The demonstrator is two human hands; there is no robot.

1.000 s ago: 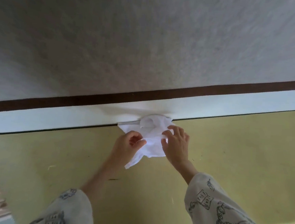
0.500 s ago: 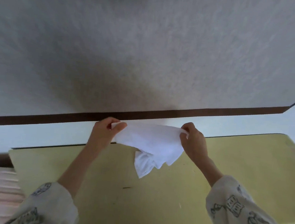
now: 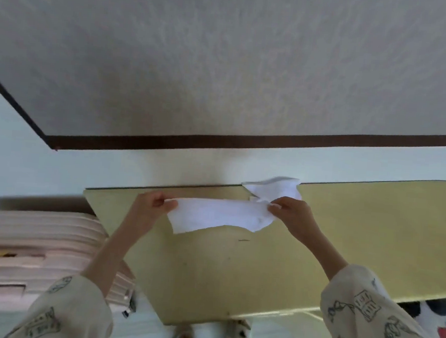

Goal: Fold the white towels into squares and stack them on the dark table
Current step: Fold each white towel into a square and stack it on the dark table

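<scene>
both hands' grip: left hand (image 3: 151,205), right hand (image 3: 291,213) pinch white towel (image 3: 219,216) taut.

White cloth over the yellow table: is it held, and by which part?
Yes. The white cloth towel is stretched between both hands: the left hand pinches its left end, the right hand pinches its right end.

The pale pink ribbed case (image 3: 31,244) at lower left is blurred and cut by the frame's left edge, the cream printed sleeves (image 3: 380,322) run off the bottom, and the dark and red objects (image 3: 444,330) at lower right are unidentifiable.
</scene>
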